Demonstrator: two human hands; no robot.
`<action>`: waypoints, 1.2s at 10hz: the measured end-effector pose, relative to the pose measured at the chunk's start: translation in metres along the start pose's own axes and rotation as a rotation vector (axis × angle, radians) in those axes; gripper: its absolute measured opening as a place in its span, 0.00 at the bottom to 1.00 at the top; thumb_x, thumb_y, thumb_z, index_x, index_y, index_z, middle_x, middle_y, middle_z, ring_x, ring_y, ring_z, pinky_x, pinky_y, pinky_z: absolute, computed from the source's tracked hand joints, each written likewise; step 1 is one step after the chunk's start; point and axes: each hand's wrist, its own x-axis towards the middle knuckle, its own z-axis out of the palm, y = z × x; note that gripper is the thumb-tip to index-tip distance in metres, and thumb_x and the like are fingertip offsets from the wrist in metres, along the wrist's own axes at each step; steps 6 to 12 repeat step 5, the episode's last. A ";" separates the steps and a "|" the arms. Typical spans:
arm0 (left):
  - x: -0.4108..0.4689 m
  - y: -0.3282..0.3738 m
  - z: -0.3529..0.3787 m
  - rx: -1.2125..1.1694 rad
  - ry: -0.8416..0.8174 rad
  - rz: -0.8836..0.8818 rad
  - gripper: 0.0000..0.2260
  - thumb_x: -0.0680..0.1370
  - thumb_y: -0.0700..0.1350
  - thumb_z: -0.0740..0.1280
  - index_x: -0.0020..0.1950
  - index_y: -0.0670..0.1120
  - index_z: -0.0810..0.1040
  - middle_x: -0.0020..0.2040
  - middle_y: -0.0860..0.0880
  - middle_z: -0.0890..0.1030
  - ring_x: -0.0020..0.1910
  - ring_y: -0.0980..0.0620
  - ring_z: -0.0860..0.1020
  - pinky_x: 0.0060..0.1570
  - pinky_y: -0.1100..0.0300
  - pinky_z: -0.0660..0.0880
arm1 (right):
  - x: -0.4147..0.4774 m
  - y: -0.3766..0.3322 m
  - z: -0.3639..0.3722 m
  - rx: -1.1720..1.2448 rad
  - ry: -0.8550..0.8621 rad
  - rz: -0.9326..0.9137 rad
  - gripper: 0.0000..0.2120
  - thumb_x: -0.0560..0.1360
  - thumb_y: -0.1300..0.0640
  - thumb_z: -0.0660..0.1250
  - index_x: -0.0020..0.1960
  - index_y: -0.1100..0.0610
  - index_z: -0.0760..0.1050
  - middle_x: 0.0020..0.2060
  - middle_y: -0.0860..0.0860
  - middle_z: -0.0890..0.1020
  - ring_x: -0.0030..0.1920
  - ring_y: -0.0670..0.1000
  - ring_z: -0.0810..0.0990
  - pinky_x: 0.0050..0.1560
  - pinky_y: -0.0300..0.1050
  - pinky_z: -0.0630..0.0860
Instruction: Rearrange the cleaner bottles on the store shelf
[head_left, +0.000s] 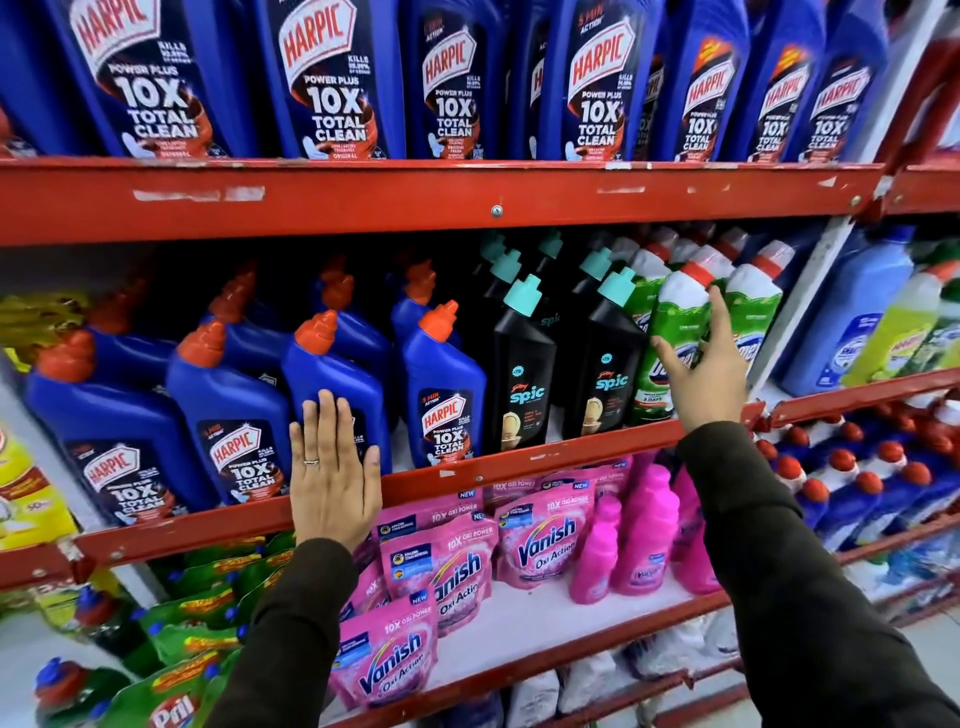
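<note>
Red shelf (519, 470) | left hand (332, 483) flat on blue bottle (337, 384) | right hand (706, 364) fingers spread against green bottle (675, 322)

Blue bottles (332, 384) (orange caps (315, 332)), red shelf (545, 457)

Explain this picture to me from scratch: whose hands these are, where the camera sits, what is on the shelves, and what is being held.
There is no machine here. A person wears a wide-angle camera on the head, so you look forward and down along both dark-sleeved arms at red store shelves.

The left hand, wearing a ring, lies flat and open against a blue Harpic bottle on the middle shelf. The right hand reaches onto a green Domex bottle with spread fingers; whether it grips it cannot be told.

Between them stand black Spic bottles. Larger Harpic bottles fill the top shelf, and pink Vanish pouches and bottles lie below.
</note>
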 end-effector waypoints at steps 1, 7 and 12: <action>0.001 0.002 -0.003 0.004 -0.017 0.000 0.33 0.83 0.47 0.54 0.84 0.43 0.41 0.84 0.48 0.39 0.83 0.49 0.40 0.82 0.51 0.40 | 0.002 -0.001 -0.001 -0.038 -0.021 -0.014 0.42 0.80 0.56 0.73 0.85 0.51 0.53 0.80 0.55 0.69 0.80 0.57 0.68 0.79 0.53 0.66; 0.023 0.055 -0.051 -0.012 -0.070 -0.052 0.31 0.83 0.48 0.53 0.83 0.38 0.47 0.84 0.46 0.43 0.84 0.48 0.42 0.82 0.51 0.40 | -0.039 -0.025 -0.012 -0.123 -0.041 -0.254 0.35 0.84 0.49 0.64 0.84 0.61 0.53 0.84 0.59 0.54 0.84 0.60 0.57 0.83 0.62 0.59; 0.023 0.055 -0.051 -0.012 -0.070 -0.052 0.31 0.83 0.48 0.53 0.83 0.38 0.47 0.84 0.46 0.43 0.84 0.48 0.42 0.82 0.51 0.40 | -0.039 -0.025 -0.012 -0.123 -0.041 -0.254 0.35 0.84 0.49 0.64 0.84 0.61 0.53 0.84 0.59 0.54 0.84 0.60 0.57 0.83 0.62 0.59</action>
